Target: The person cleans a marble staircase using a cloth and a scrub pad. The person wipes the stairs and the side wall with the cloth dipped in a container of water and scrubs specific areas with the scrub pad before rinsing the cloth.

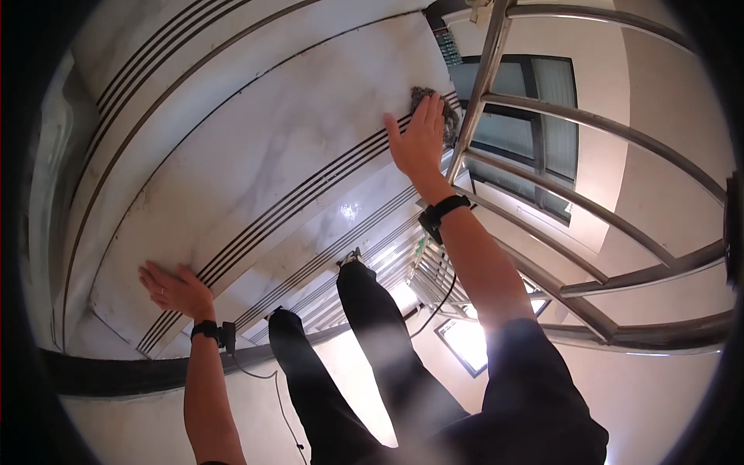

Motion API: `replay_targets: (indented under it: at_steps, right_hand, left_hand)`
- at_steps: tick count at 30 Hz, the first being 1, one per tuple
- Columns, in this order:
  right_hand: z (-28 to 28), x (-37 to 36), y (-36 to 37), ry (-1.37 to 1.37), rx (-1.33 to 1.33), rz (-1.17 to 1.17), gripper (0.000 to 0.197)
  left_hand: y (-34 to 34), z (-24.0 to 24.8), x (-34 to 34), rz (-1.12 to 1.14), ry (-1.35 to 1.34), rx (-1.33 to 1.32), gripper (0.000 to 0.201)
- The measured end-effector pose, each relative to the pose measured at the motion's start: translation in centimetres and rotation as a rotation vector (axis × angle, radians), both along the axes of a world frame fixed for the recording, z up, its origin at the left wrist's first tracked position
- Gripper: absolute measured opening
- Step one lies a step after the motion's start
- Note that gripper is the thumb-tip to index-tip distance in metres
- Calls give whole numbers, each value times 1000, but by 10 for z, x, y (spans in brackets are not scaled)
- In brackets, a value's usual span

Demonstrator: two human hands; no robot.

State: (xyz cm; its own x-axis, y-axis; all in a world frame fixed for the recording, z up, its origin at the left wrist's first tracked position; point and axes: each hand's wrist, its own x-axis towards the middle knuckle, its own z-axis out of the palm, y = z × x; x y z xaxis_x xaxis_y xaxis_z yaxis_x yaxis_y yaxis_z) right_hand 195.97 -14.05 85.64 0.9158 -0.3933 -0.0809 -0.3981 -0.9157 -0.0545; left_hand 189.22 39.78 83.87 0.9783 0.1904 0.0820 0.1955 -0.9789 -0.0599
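A bunched dark grey rag [422, 94] lies at the right end of a pale marble stair step, against the railing. My right hand [420, 143] holds it down on the step, fingers laid over it and thumb held out to the side. Part of the rag shows beyond the fingertips and along the hand's right side. At the step's left end, my left hand [178, 291] rests flat on the marble [256, 155] with its fingers spread and nothing in it. Black grooved lines [302, 198] run along the step's front edge between my hands.
A metal railing [577, 116] with several bars stands close on the right, a window [519, 124] behind it. More steps [310, 267] drop away below, where my legs [380, 333] are. A dark skirting [139, 376] borders the left side. Thin cables [277, 387] hang from both wrists.
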Motion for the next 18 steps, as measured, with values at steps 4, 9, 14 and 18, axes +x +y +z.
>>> replay_targets:
  at_steps: [4,9,14,18]
  right_hand:
    - [24,67,-36,-22,137,-183,96]
    - [3,14,-30,-15,0,-45,97]
    - [16,37,-40,48,37,-131,98]
    - [13,11,-20,-75,169,-60,98]
  left_hand:
    - [10,11,2,39,-44,4,72]
    - [-2,10,8,12,-22,-5,70]
    - [3,11,4,15,-39,-26,70]
    - [1,17,6,25,-70,-49,71]
